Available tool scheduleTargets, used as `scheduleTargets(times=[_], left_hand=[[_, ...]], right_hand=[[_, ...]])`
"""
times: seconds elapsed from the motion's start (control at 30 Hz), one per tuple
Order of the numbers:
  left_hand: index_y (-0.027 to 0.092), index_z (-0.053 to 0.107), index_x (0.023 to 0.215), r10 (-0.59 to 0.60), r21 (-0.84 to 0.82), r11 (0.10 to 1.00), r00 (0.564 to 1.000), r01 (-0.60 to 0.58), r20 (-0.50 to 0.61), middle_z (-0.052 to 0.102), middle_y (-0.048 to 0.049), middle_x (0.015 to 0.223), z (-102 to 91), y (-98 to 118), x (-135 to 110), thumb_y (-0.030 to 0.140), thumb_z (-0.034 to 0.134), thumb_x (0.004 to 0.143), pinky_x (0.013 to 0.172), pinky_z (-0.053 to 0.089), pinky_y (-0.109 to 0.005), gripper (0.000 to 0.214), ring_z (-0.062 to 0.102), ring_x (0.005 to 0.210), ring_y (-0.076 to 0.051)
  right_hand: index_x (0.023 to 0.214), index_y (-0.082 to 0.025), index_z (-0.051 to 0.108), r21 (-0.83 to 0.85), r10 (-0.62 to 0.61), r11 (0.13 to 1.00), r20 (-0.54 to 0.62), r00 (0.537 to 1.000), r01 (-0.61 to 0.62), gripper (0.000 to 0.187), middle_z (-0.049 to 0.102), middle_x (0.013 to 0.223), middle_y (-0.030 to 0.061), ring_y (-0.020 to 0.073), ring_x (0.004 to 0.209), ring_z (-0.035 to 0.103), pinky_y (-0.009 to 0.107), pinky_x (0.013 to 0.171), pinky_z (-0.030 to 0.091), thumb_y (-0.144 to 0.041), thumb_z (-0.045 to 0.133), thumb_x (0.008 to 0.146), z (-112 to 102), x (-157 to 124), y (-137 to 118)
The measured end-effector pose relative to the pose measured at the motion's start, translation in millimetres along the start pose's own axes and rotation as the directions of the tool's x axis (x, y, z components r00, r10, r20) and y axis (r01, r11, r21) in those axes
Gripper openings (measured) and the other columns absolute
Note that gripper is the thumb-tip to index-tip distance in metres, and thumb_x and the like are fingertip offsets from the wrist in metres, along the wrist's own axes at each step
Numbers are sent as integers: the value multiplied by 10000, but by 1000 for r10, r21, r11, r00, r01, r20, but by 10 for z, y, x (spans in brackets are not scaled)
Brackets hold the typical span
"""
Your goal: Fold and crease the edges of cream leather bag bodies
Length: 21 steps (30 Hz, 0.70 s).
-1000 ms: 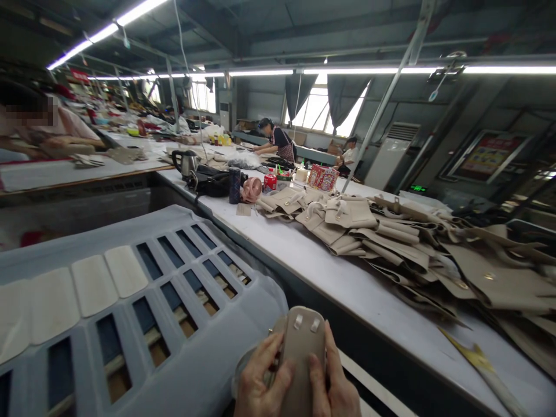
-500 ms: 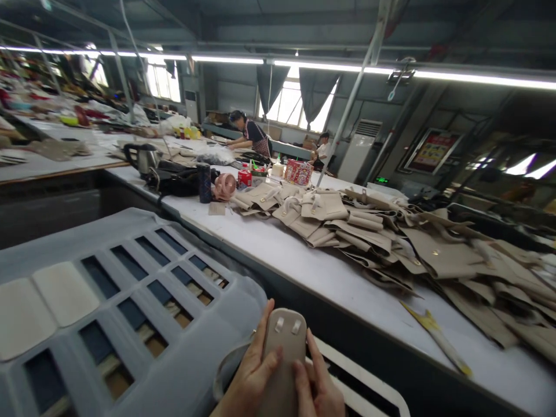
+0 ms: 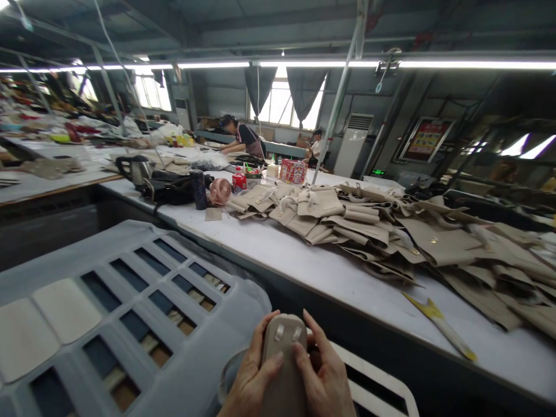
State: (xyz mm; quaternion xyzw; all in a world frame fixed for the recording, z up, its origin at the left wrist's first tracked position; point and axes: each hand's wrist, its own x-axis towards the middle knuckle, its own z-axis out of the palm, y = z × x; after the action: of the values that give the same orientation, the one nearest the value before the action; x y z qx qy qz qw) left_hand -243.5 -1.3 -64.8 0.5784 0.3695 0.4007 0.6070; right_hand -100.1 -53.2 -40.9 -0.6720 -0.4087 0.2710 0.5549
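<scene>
L hand [image 3: 252, 373], R hand [image 3: 325, 370] grip taupe pc [image 3: 283, 388] w/ 2 tabs [image 3: 279, 332].

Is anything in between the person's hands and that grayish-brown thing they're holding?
Nothing that shows: the left hand and right hand both press right on the grayish-brown piece. Its underside is hidden, so I can't tell there.
</scene>
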Motion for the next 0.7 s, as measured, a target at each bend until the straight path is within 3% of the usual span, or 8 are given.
scheduleTargets(times=[0.17,0.23,0.33,0.43,0.57,0.7], left_hand=[[260,373,1473,-32,-39,999,998,34,45,409,-52,1548,-21,-23,-18,447,546,909,1154,360,-392,618,464,1358,-262],[253,363,1488,-12,-12,1000,1000,13,26,403,-48,1551,-24,-60,-29,442,527,923,1191,296,-399,618,432,1384,-251],[233,347,1510,58,72,996,997,-54,-47,399,-48,1553,-22,-125,-63,451,473,957,1222,215,-391,607,374,1423,-230],[208,387,1495,120,208,973,990,-102,-73,401,-67,1546,-29,-149,-115,444,435,980,1223,208,-396,569,353,1434,-232],[204,479,1442,133,323,941,987,-98,-90,461,-85,1500,-48,-99,-158,428,471,969,1190,292,-402,524,413,1398,-256],[211,615,1324,92,267,963,978,-39,-187,603,-73,1369,-26,-46,-150,464,544,930,1113,413,-356,474,546,1287,-271]], right_hand=[[1291,-219,637,-94,-164,980,113,980,175,447,641,923,46,143,635,570,248,591,505,-451,551,918,-88,128,-37],[1242,-212,671,-67,-198,977,47,979,201,417,665,1014,74,163,714,625,258,645,536,-441,575,907,-61,92,60],[1109,-206,740,-28,-217,976,-108,970,216,352,669,1172,110,245,1010,658,310,859,553,-441,620,876,14,-11,254],[1087,-207,750,20,-156,987,-145,977,161,346,670,1206,111,271,1122,627,352,975,519,-444,644,858,63,-82,352],[1087,-197,746,130,-68,988,-133,989,86,380,700,1150,114,266,1017,672,330,879,568,-461,686,821,77,-98,263],[1092,-191,730,257,40,966,-104,994,-12,403,727,1063,112,258,910,694,310,748,589,-462,716,794,115,-113,143]])
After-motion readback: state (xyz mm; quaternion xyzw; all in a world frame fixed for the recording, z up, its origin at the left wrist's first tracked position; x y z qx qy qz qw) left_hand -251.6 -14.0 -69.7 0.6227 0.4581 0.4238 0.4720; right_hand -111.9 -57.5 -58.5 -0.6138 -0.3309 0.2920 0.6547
